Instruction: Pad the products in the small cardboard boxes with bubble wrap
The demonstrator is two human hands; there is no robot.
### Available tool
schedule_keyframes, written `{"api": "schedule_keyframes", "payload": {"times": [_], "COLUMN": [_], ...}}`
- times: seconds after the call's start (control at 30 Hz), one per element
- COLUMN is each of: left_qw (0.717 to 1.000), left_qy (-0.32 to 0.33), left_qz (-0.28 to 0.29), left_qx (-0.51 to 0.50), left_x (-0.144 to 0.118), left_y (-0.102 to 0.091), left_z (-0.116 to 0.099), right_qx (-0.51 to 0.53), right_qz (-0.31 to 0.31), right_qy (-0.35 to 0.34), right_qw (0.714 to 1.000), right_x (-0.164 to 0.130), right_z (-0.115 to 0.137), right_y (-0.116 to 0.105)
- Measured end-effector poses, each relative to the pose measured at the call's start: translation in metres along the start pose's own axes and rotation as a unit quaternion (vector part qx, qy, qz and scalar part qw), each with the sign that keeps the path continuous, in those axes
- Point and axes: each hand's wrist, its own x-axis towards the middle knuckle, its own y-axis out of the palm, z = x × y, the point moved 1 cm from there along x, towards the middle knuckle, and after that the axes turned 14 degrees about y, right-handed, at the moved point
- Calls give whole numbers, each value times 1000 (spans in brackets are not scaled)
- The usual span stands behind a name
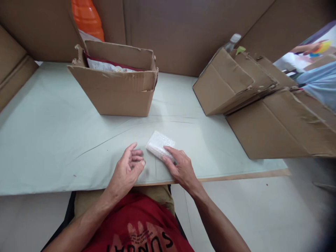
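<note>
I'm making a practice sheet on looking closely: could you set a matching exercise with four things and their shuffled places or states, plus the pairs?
Things
1. Left hand
2. Right hand
3. Bubble-wrapped bundle
4. Orange ribbed object

Places or states
A. Behind an open cardboard box
B. Fingers loosely curled, holding nothing
C. Whitish, on the pale table covering
D. Thumb and fingers touching something

Pairs: 1-B; 2-D; 3-C; 4-A

A pale-covered table (52, 150) carries a bubble-wrapped packet (157, 142); cardboard boxes (126, 92) also stand there.
</note>
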Motion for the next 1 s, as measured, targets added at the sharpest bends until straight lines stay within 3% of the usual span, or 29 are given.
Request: {"api": "schedule_keyframes", "payload": {"times": [0.13,0.23,0.37,0.47,0.53,0.63,0.73,0.87,0.93,1.0], "left_qw": [971,962,979,988,995,989,930,764,705,692], "left_qy": [-92,-99,-39,12,47,132,282,494,533,523], "left_qz": [-29,-40,4,52,34,-22,-65,-120,-134,-128], "left_qx": [-220,-251,-199,-144,-84,68,225,398,448,482], "left_x": [-11,-10,-10,-14,-18,-16,5,62,98,133], "left_y": [12,16,9,7,7,-1,-26,-69,-85,-94], "left_z": [-1,1,0,0,4,6,-13,-67,-89,-100], "right_qx": [146,165,158,208,207,169,138,94,77,63], "right_qz": [124,121,32,103,154,132,73,16,-6,-28], "right_qy": [105,82,56,63,54,38,34,19,9,-3], "right_qw": [976,975,985,971,965,976,987,995,997,998], "right_x": [-10,-19,-16,-8,-6,-4,-1,7,11,16], "right_z": [19,27,21,21,28,37,34,21,18,18], "right_y": [3,0,-13,-12,-4,6,5,-8,-14,-19]}}
